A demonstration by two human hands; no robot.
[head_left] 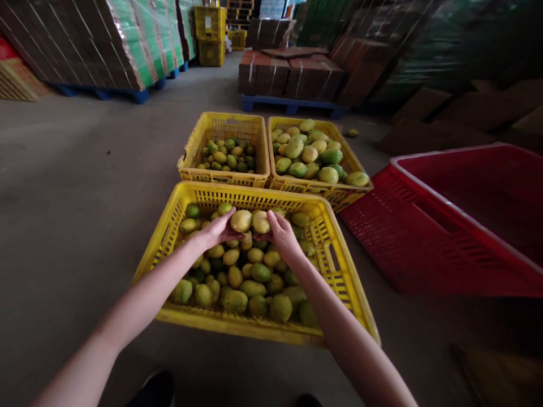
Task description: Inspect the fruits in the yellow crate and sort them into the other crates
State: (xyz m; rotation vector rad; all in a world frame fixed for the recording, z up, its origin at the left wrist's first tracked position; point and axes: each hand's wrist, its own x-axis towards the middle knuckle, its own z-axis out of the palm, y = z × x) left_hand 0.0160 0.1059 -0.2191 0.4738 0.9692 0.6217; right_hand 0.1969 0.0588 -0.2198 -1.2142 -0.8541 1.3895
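Note:
My left hand (221,228) is closed around a yellow lemon (241,221). Close beside it, my right hand (280,233) grips another yellow lemon (261,222). Both lemons are held over the far half of a yellow plastic crate (254,195). Inside that crate lie many yellow and green lemons, among them a round one (280,308) near the front wall and a greener one (260,272) in the middle. My forearms hide part of the fruit at both sides.
Behind stand two more yellow crates: the left crate (224,180) holds small green-yellow fruit, the right crate (271,148) larger ones. A red crate (449,237) leans at the right. Stacked cartons (292,73) rest on a blue pallet (292,105). Wrapped stacks line the back.

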